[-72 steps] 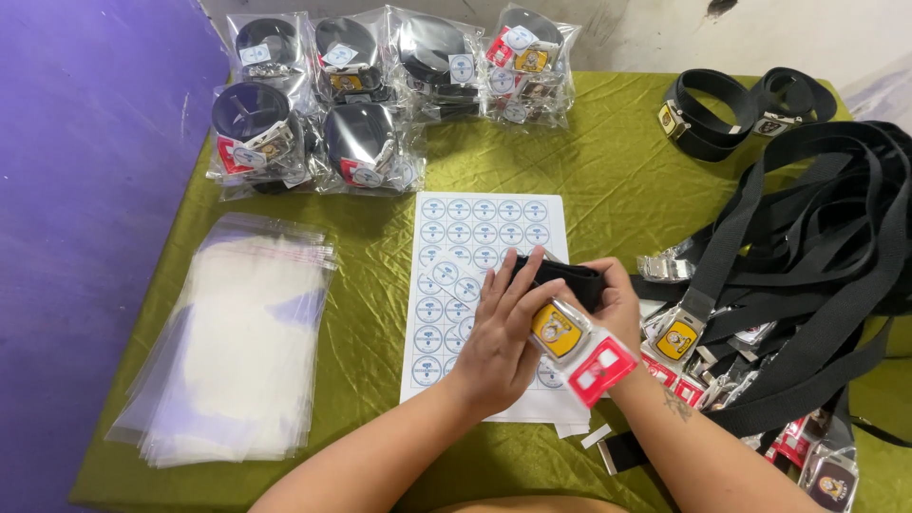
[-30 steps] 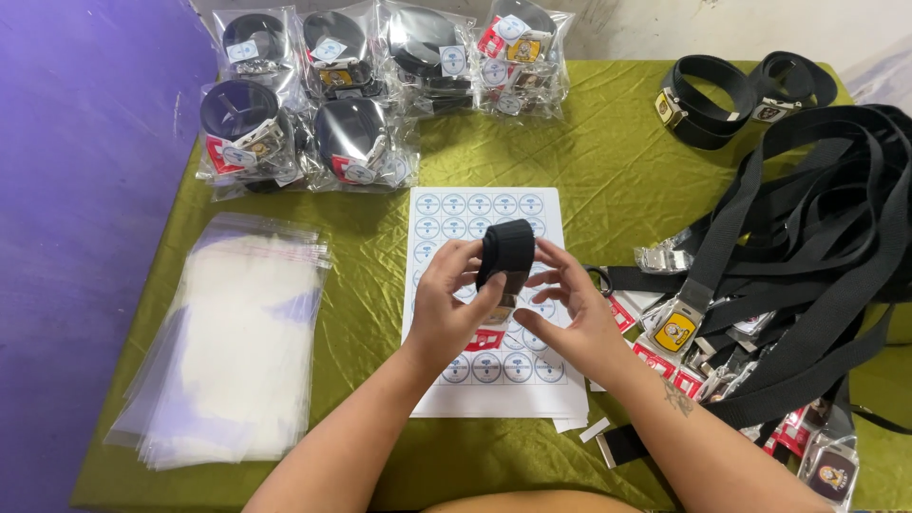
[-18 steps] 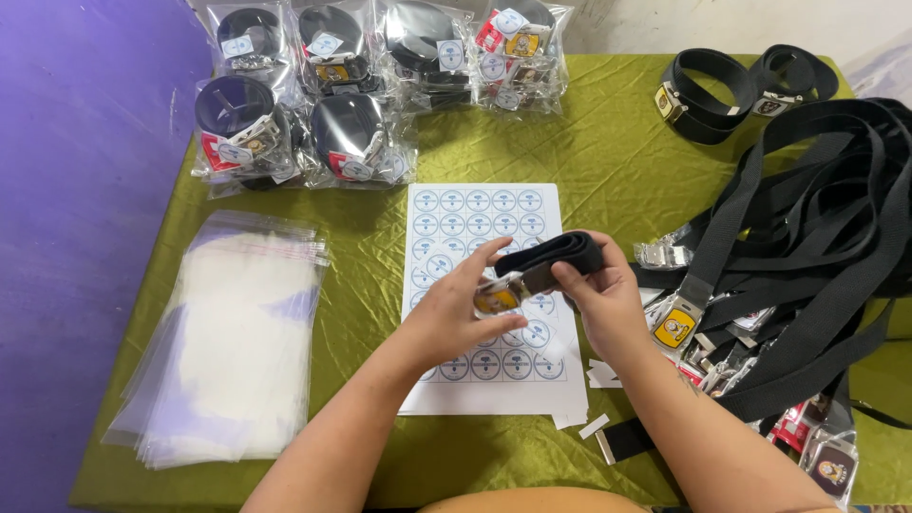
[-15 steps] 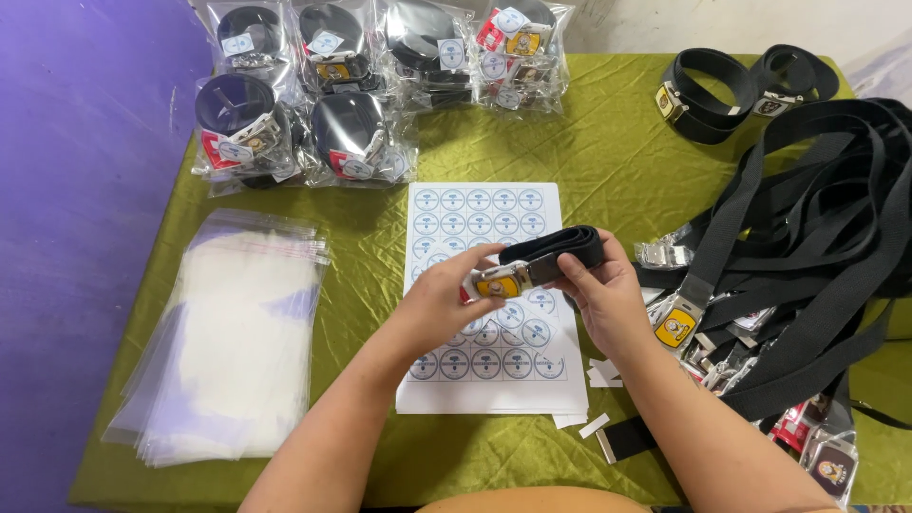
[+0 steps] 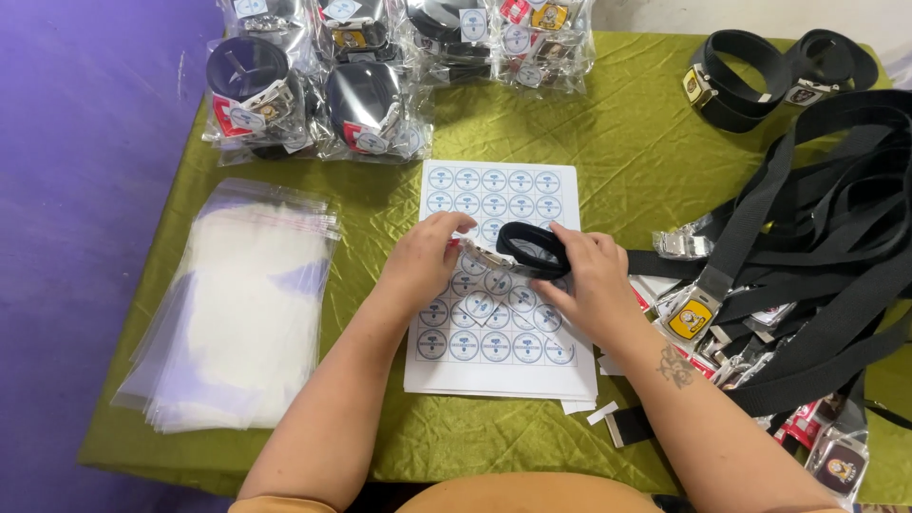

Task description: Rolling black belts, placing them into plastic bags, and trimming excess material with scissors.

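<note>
Nearest the camera, both forearms reach out over the bench (image 5: 655,161), which is covered in a green cloth. The left hand (image 5: 423,261) pinches the buckle end of a rolled black belt (image 5: 532,249), and the right hand (image 5: 589,280) cups the roll from the other side, fingers curled round it. The belt is held just above a sheet of round stickers (image 5: 494,332). Left of the sheet lies a stack of clear bags (image 5: 237,304); to the right sprawls a heap of loose belts (image 5: 817,256). Farthest off sit the bagged belts (image 5: 361,104). If either grip slackens, the coil could probably spring open and unroll across the stickers, perhaps scuffing them.
</note>
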